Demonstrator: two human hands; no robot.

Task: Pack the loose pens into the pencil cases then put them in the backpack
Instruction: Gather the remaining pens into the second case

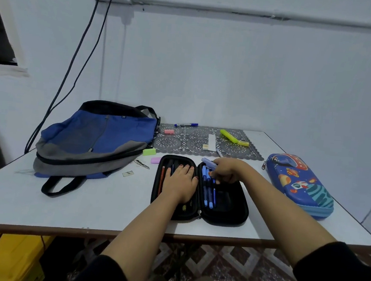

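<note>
A black pencil case lies open flat on the white table. My left hand presses flat on its left half, over a red pencil and dark pens. My right hand is closed around a light purple pen above the right half, where several blue pens lie. A blue space-print pencil case sits shut at the right. The blue and grey backpack lies at the left. A blue marker and a yellow highlighter rest on the far mat.
A grey lace mat carries a pink eraser, a white strip and a small cream eraser. A green eraser and a purple eraser lie beside the backpack. Two cables hang down the wall at left.
</note>
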